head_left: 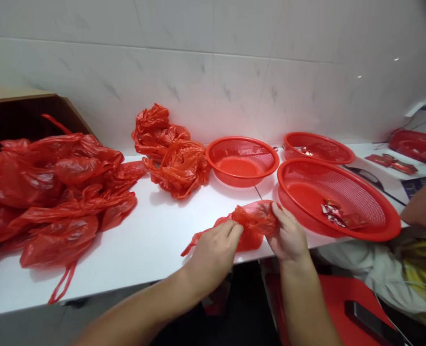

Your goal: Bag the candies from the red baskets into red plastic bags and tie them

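Observation:
Both my hands are on one thin red plastic bag (251,221) above the front edge of the white table (155,240). My left hand (218,247) pinches the bag's gathered middle, and a loose end trails out to the left of it. On the right, my right hand (290,230) grips the bag's other side between thumb and fingers. What the bag holds, if anything, cannot be made out. Just right of my right hand stands a large red plastic basket (393,226) with a few shiny wrapped packets (337,214) in it.
Filled red bags (61,192) pile up at the left beside a cardboard box (21,98). Crumpled red bags (179,166), a small red basket (242,180) and another basket (317,144) line the wall. At right are a person's arm (424,206) and a phone (371,322) on a red stool.

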Demonstrator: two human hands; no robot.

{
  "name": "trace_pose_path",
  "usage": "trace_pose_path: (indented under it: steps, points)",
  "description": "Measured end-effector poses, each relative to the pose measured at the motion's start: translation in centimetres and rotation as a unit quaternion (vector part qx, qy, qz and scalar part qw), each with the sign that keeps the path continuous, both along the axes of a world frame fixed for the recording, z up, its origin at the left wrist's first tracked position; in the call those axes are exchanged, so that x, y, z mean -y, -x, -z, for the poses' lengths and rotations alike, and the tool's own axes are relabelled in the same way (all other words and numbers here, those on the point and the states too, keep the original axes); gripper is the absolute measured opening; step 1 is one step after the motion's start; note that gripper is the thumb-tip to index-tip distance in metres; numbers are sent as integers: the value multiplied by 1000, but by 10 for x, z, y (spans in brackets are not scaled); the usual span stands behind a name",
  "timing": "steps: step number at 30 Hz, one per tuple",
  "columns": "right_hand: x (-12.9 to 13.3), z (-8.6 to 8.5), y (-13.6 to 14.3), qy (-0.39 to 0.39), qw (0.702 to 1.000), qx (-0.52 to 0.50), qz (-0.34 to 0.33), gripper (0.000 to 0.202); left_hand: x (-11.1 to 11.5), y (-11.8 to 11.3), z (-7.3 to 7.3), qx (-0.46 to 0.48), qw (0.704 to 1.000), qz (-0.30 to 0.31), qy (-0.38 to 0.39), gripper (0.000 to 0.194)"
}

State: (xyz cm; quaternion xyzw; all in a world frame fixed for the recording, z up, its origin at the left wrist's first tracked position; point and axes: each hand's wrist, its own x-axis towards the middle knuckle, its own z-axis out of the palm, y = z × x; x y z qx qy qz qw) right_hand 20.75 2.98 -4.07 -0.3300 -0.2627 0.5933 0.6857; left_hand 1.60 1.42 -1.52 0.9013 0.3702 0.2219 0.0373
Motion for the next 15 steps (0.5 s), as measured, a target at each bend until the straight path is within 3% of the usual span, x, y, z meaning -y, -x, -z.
trace_pose_path:
  steps: [2,4,6,9,11,12,14,15]
  points:
    - [2,-2,-1,0,1000,3,-9,26,-9,-11,26,-109,992,-59,31,35]
    - [3,-2,-7,-7,1000,5,5,29,-25,-13,37,-183,976,-102,56,46]
    - [-1,-2,-20,-18,999,12,42,28,-42,-10,32,-218,965,-119,80,60]
    - [-5,-8,-44,-24,994,45,97,27,-58,-3,11,-258,950,-122,125,92]
    - [2,-18,-50,-31,975,118,186,27,-63,-2,-2,-290,938,-128,139,96]
    - [11,-26,-47,-43,947,176,265,26,-66,-3,-6,-307,933,-130,138,93]
    - [34,-42,-28,-90,845,312,426,16,-69,-8,-7,-334,926,-120,125,85]
    - [46,-50,-14,-125,796,378,455,9,-70,-11,-5,-344,925,-108,119,78]
